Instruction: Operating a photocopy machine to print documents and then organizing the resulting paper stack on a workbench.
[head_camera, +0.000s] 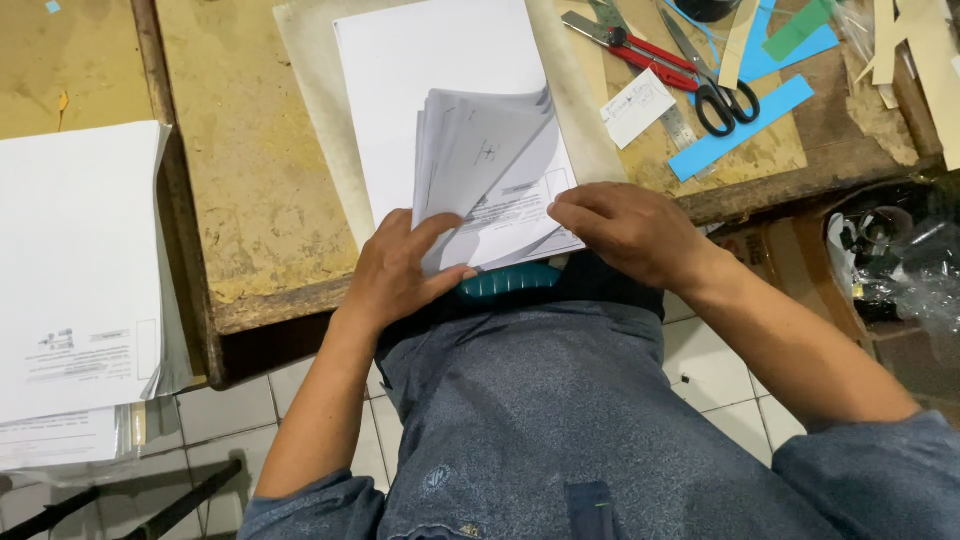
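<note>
We note white sheets (470, 150) with grey print; at 1 o'clock, red-handled pliers (640, 50), black-handled scissors (715, 95), bright blue strips (740, 125). Teal object (510, 280) by mottled tan tabletop (240, 170); heathered blue shirt (560, 420).
</note>
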